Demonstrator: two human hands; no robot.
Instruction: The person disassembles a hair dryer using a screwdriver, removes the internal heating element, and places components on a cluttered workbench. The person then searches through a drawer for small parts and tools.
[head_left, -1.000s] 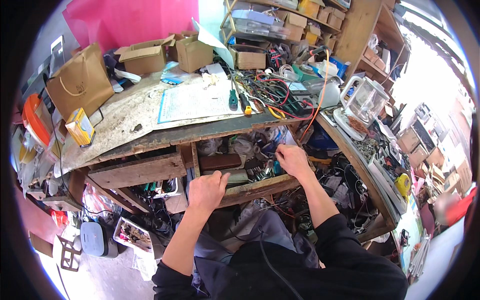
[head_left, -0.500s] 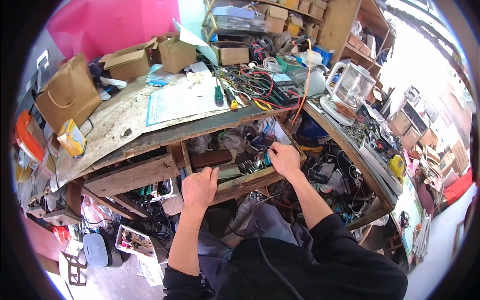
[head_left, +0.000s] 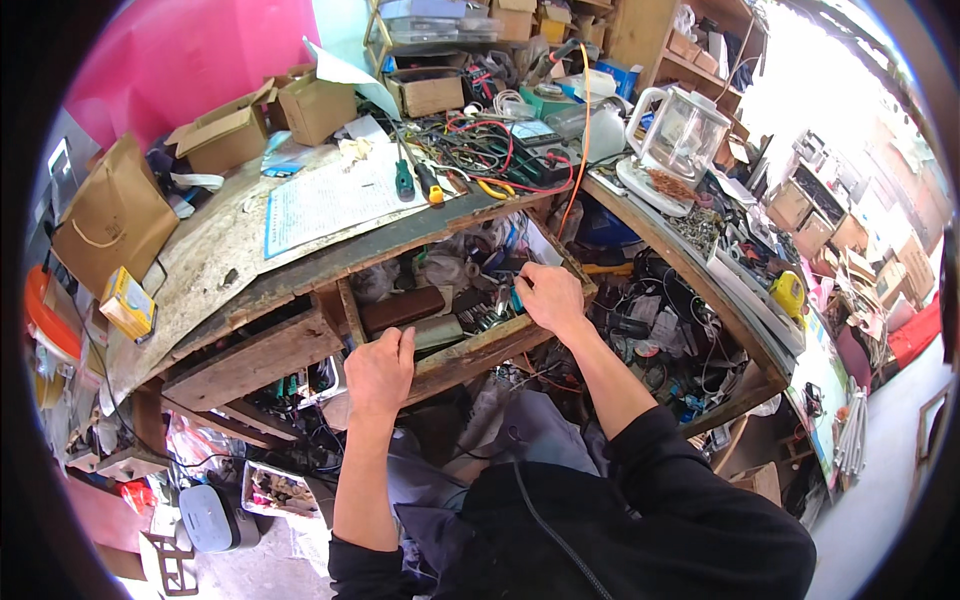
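A wooden drawer (head_left: pixel 470 366) stands pulled out from under the workbench. My left hand (head_left: pixel 380 368) is closed over the left part of its front board, thumb up. At the right end of the same board, my right hand (head_left: pixel 551 298) has its fingers curled over the edge. Inside the drawer lie a brown oblong case (head_left: pixel 403 309), a grey-green flat piece (head_left: pixel 432 332) beside it, small metal parts (head_left: pixel 487 308) and clear plastic bags (head_left: pixel 442 268). Part of the contents hides behind my right hand.
On the bench lie a printed sheet (head_left: pixel 325 212), a green-handled screwdriver (head_left: pixel 404 182) and tangled cables (head_left: pixel 490 150). A blender jug (head_left: pixel 684 135) stands on the right-hand surface. Below, a second wooden drawer (head_left: pixel 250 365) juts out at the left, and cluttered parts (head_left: pixel 655 340) fill the right.
The whole view has shifted, so the bench and drawer sit farther left. Both hands stay on the drawer's front board.
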